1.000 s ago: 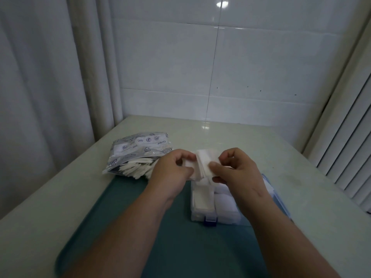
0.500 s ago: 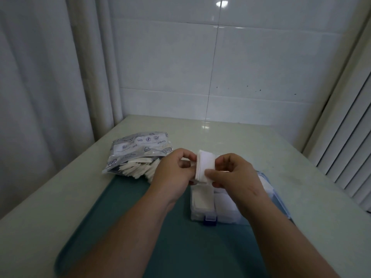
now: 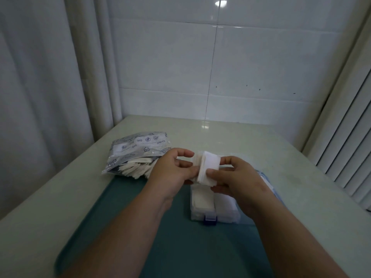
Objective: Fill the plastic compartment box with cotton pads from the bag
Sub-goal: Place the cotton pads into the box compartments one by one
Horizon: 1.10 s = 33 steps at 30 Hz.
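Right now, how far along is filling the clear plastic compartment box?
Done: the clear plastic compartment box has white pads in its two near compartments. In hand: left hand and right hand pinch a stack of square white cotton pads above it. Left: seating that stack; far compartments are hidden behind the hands, and the printed plastic bag holds many more.

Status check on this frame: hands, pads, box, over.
Left hand and right hand pinch one stack of cotton pads over the box. Near compartments already hold pads. Nothing in the way.
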Tool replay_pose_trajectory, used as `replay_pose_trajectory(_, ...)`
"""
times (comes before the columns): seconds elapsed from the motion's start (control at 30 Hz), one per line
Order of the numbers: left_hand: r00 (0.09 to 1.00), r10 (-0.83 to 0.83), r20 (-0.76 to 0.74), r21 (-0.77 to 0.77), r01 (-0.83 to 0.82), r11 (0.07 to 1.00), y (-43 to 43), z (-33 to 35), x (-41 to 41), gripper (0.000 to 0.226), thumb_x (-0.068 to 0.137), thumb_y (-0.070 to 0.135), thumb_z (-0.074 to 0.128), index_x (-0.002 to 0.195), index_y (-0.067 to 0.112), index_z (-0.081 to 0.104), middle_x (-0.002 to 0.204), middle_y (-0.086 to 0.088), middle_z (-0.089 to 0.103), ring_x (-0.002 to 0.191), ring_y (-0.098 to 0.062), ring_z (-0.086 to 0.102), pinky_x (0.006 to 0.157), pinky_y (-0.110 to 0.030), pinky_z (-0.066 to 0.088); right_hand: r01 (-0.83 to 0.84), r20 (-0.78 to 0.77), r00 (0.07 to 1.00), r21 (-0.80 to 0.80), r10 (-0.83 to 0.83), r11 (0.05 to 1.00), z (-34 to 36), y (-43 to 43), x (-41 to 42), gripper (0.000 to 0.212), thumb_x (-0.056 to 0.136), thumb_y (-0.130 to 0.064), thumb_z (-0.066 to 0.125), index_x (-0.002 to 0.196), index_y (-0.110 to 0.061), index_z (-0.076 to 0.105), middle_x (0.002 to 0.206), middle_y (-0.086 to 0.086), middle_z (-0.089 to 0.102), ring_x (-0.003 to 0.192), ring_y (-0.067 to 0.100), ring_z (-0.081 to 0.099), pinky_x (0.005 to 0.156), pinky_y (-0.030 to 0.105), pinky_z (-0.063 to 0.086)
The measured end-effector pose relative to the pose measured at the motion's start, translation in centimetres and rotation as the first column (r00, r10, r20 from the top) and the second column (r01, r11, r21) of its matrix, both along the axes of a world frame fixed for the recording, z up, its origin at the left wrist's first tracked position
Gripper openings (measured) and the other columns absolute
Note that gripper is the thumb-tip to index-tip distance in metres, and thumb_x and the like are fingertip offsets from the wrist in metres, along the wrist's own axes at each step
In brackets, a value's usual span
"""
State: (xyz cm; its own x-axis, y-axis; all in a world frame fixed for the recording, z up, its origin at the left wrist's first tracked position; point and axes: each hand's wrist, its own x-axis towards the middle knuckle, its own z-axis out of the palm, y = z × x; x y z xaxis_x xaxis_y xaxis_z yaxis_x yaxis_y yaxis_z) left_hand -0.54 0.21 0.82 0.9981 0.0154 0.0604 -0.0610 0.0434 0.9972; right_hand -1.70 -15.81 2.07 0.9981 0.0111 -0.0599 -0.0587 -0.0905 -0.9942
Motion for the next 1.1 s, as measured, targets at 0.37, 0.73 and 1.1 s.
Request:
replay_pose_trajectory(0.37,0.989,-0.127,-0.08,-0.29,0.099,0.952,0.0,-0.13,0.39,0.025,0.091,-0.007,0.055,0.113,-0.001,0.066,0.103,-0.022,0.068,0.086,-0.023,0.069,0.07,-0.029,0.059,-0.027,-0.025,0.999,0.098,0.029,0.995,0.0,-0.15,0.23,0.016,0.089,-0.011,0.063,0.105,-0.01,0.066,0.099,0.01,0.072,0.089,0.022,0.068,0.064,0.027,0.053)
replay_pose_trajectory(0.73,0.989,-0.067,-0.134,-0.265,0.029,0.964,-0.18,-0.05,0.29,0.018,0.092,-0.006,0.056,0.108,-0.009,0.063,0.104,-0.024,0.067,0.085,-0.026,0.067,0.064,-0.027,0.059,0.043,-0.024,0.999,0.271,-0.038,0.962,-0.27,-0.41,0.61,0.021,0.085,-0.004,0.065,0.106,-0.002,0.062,0.108,0.019,0.066,0.099,0.03,0.067,0.07,0.03,0.055)
replay_pose_trajectory(1.1,0.992,-0.092,-0.09,-0.242,0.068,0.968,-0.29,0.17,-0.1,0.013,0.095,0.002,0.054,0.096,-0.001,0.067,0.085,-0.017,0.073,0.079,-0.026,0.072,0.068,-0.032,0.061,0.08,0.06,0.994,0.224,-0.095,0.971,-0.13,-0.5,0.54,0.025,0.082,-0.003,0.069,0.106,-0.006,0.061,0.1,0.014,0.071,0.092,0.028,0.069,0.07,0.031,0.057)
